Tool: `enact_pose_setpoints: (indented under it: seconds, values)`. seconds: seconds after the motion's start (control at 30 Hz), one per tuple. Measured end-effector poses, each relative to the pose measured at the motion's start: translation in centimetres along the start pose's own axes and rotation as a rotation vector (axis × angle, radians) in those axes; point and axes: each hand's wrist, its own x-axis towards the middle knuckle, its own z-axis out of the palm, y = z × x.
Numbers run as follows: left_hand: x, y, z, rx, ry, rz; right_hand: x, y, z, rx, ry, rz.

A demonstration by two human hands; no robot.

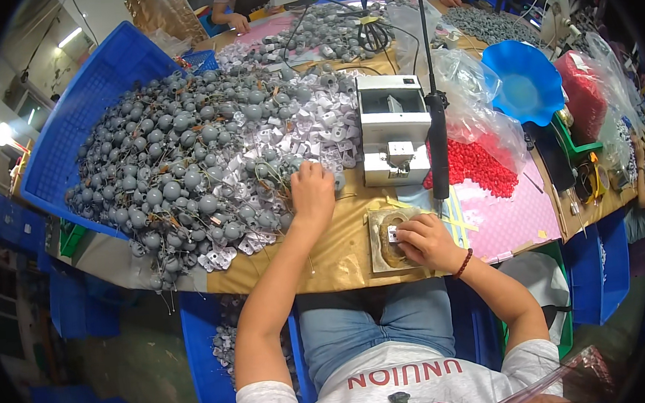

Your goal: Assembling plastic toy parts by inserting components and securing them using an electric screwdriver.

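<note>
Grey parts heap (pixel 183 159) crowding left.

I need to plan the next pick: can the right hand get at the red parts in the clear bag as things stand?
Probably yes. The right hand rests on the small jig plate, and the red parts lie just beyond it in the clear bag. Only the black hanging tool stands partly between; whether the bag opens this way, I cannot tell.
</note>
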Motion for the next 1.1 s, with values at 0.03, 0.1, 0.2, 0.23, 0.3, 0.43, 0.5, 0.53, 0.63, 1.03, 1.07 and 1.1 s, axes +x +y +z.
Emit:
enact_pose_setpoints:
  seconds: [0.03,0.1,0.2,0.23,0.3,0.43,0.5,0.53,0.63,1.03,1.07,1.1]
  values:
    - [0.5,0.0,-1.2,-0.082,0.051,-0.025,-0.1,-0.1,-0.1,0.0,-0.005,0.01]
    - [2.1,0.5,-5.1,-0.27,0.176,-0.102,-0.3,-0.4,-0.2,-0.004,-0.011,0.025]
    - [4.6,0.9,-10.0,-0.562,0.361,-0.215,-0.2,-0.4,-0.2,-0.017,-0.019,0.024]
    - [5.2,0.7,-10.8,-0.65,0.393,-0.212,-0.2,-0.5,-0.1,-0.023,-0.019,0.027]
    - [5.5,0.5,-11.0,-0.799,0.367,-0.242,-0.2,-0.5,-0.1,-0.036,0.0,0.02]
    - [3.7,-0.3,-7.9,-1.052,-0.012,-0.489,-0.6,-0.4,0.5,-0.039,0.033,0.027]
    - [2.0,-1.0,-5.5,-1.273,-0.04,-0.572,-0.3,-0.6,0.5,-0.017,0.034,0.031]
    - [1.3,-0.9,-5.3,-1.374,-0.044,-0.569,-0.1,-0.6,0.3,0.0,0.031,0.036]
    - [1.2,0.0,-8.8,-1.885,-0.124,-0.56,-0.2,-0.4,-0.5,0.095,0.006,0.089]
    - [-1.6,3.0,-13.4,-1.842,-0.622,-0.457,4.6,-2.5,-5.3,0.465,0.189,0.187]
    - [-1.9,3.7,-13.2,-1.9,-0.658,-0.432,5.2,-3.1,-5.7,0.522,0.166,0.182]
    - [-2.3,4.5,-13.0,-1.95,-0.693,-0.413,5.9,-3.7,-6.0,0.585,0.144,0.175]
